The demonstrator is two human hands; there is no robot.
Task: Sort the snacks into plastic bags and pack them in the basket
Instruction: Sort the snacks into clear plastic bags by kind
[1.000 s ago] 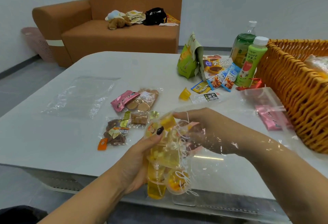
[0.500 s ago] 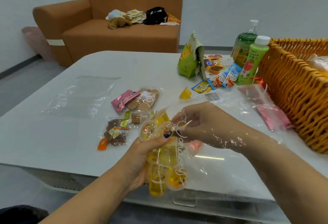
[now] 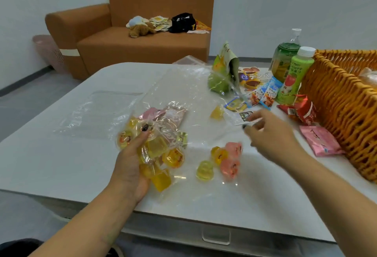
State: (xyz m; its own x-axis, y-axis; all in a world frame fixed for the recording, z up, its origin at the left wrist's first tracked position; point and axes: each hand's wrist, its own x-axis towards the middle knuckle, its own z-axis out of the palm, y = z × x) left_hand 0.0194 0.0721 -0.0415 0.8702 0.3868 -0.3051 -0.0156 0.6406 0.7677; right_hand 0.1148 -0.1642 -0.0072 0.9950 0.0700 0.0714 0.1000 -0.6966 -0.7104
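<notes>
We see even, bright indoor light, small glints on the white table [image 3: 61,165], motion blur on the right hand [image 3: 271,134], and wide-angle bending at the edges.

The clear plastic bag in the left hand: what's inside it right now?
Inside the clear plastic bag, held in the left hand, are yellow and orange jelly cups. Crinkled plastic and the hand cover some, so no exact count. More jelly cups lie outside it on the table.
</notes>
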